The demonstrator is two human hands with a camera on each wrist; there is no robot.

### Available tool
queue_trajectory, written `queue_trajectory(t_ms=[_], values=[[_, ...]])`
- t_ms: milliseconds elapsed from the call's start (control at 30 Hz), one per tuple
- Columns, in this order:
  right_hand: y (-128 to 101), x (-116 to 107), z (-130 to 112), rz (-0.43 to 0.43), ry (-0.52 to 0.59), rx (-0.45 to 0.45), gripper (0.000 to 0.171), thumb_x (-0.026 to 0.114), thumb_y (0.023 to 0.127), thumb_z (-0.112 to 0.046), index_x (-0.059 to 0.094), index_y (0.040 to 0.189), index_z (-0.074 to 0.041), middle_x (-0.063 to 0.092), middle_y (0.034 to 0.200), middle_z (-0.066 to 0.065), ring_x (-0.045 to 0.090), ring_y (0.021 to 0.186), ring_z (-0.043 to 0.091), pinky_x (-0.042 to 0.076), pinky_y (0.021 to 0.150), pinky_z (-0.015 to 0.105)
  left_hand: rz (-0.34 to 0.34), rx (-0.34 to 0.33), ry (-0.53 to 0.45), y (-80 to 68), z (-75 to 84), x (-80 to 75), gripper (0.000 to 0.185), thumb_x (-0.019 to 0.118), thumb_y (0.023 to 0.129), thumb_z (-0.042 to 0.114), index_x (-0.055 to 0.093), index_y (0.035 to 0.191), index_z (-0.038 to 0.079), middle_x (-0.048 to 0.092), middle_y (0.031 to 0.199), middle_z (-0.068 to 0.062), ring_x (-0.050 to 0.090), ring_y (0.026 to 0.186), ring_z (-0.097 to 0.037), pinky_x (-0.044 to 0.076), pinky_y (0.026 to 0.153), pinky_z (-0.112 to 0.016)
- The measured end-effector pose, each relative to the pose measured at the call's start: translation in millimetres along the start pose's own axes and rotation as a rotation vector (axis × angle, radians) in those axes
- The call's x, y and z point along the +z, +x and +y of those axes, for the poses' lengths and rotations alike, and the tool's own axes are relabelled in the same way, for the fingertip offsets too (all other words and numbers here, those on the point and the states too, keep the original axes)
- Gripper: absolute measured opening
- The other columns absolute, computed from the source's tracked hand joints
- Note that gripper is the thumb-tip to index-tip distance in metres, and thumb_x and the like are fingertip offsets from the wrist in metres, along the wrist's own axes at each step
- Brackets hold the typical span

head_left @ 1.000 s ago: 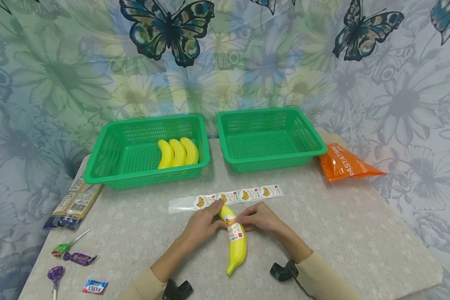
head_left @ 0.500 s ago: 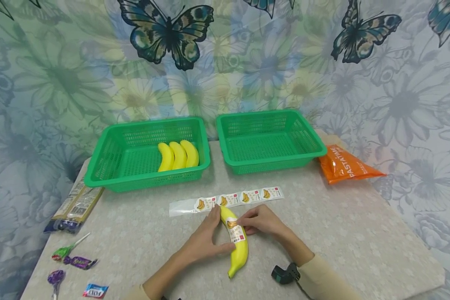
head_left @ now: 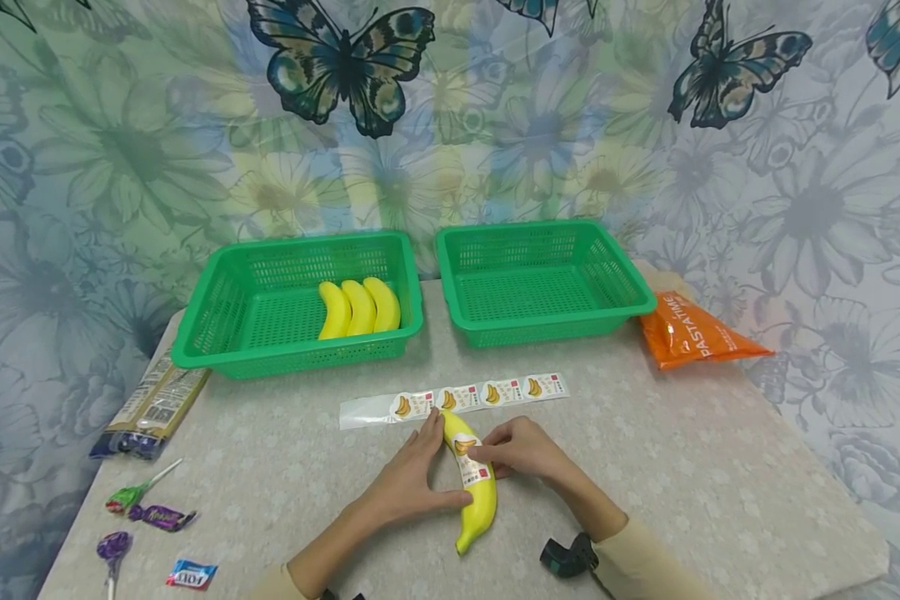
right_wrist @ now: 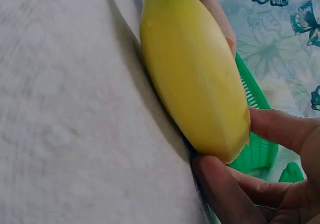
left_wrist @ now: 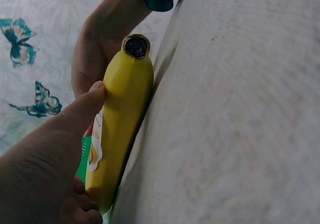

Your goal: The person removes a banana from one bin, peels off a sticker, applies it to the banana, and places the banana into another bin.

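A yellow banana [head_left: 477, 493] lies on the table near the front, with a white label [head_left: 471, 460] stuck across its upper half. My left hand [head_left: 412, 477] holds the banana [left_wrist: 120, 119] from its left side, thumb against the lower part and fingers up by the far tip. My right hand [head_left: 517, 448] presses the label onto the banana [right_wrist: 192, 78] from the right. Just behind lies a strip of banana stickers [head_left: 456, 398].
Two green baskets stand at the back: the left one [head_left: 217, 333] holds three bananas [head_left: 358, 307], the right one [head_left: 615, 292] holds nothing. An orange pasta bag [head_left: 690, 333] lies at the right. A dark packet [head_left: 150, 408] and several sweets [head_left: 146, 517] lie at the left.
My left hand slid from the banana's top to grip its left side with the thumb lower down. The right hand stayed on the label. The banana barely moved.
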State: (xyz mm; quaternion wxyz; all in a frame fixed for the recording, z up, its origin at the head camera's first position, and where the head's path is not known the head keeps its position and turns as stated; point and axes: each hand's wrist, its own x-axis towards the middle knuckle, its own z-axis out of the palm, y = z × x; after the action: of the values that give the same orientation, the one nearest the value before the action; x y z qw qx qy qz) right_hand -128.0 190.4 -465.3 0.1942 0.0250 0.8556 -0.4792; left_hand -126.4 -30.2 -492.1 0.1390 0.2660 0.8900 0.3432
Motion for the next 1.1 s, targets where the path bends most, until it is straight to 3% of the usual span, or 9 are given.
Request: queue_trajectory(t_ms=[233, 433, 567, 800, 933, 1100], values=[[-1, -1, 1, 0.032, 0.022, 0.002, 0.035, 0.081, 0.076, -0.036, 0.075, 0.088, -0.004, 0.070, 0.079, 0.003, 0.064, 0.064, 0.011, 0.057, 0.058, 0.026, 0.008, 0.009, -0.010, -0.2, 1.1, 0.6, 0.117, 0.071, 0.075, 0.065, 0.014, 0.156, 0.002, 0.007, 0.165, -0.012, 0.016, 0.151, -0.028, 0.016, 0.123, -0.049], [0, -3, 4, 0.040, 0.043, -0.004, 0.034, 0.081, 0.077, -0.035, 0.075, 0.088, -0.004, 0.070, 0.078, 0.003, 0.064, 0.064, 0.012, 0.057, 0.058, 0.026, 0.067, -0.005, -0.065, 8.2, 8.8, -4.8, 0.109, 0.070, 0.080, 0.060, 0.012, 0.157, 0.007, 0.008, 0.165, -0.007, 0.013, 0.152, -0.028, 0.016, 0.123, -0.050], [0, -6, 5, 0.051, 0.036, -0.012, 0.032, 0.080, 0.077, -0.033, 0.076, 0.089, -0.004, 0.071, 0.079, 0.003, 0.064, 0.064, 0.012, 0.056, 0.059, 0.026, 0.105, 0.007, -0.091, 27.8, 18.0, -15.3, 0.106, 0.069, 0.083, 0.057, 0.010, 0.157, 0.009, 0.006, 0.166, -0.006, 0.011, 0.153, -0.027, 0.018, 0.122, -0.053], [1, -4, 6, 0.033, 0.077, -0.007, 0.035, 0.081, 0.076, -0.035, 0.076, 0.090, -0.003, 0.072, 0.081, 0.003, 0.066, 0.066, 0.012, 0.058, 0.061, 0.028, 0.174, -0.023, -0.175, 75.0, 29.7, -30.2, 0.106, 0.067, 0.084, 0.057, 0.003, 0.158, 0.015, 0.001, 0.166, -0.001, 0.013, 0.152, -0.027, 0.023, 0.120, -0.055], [0, -2, 6, 0.035, 0.081, -0.009, 0.035, 0.081, 0.077, -0.033, 0.076, 0.091, -0.002, 0.072, 0.080, 0.004, 0.066, 0.066, 0.012, 0.058, 0.060, 0.028, 0.184, -0.027, -0.196, 98.2, 33.5, -35.6, 0.108, 0.066, 0.085, 0.058, -0.003, 0.158, 0.017, -0.006, 0.166, 0.002, 0.007, 0.153, -0.026, 0.020, 0.121, -0.056], [1, 0, 7, 0.027, 0.092, -0.005, 0.034, 0.081, 0.077, -0.035, 0.076, 0.089, -0.003, 0.071, 0.079, 0.003, 0.065, 0.066, 0.012, 0.058, 0.061, 0.028, 0.251, -0.055, -0.258, 118.0, 36.4, -45.1, 0.110, 0.065, 0.085, 0.059, -0.005, 0.157, 0.014, -0.006, 0.166, -0.003, 0.002, 0.154, -0.026, 0.014, 0.123, -0.053]])
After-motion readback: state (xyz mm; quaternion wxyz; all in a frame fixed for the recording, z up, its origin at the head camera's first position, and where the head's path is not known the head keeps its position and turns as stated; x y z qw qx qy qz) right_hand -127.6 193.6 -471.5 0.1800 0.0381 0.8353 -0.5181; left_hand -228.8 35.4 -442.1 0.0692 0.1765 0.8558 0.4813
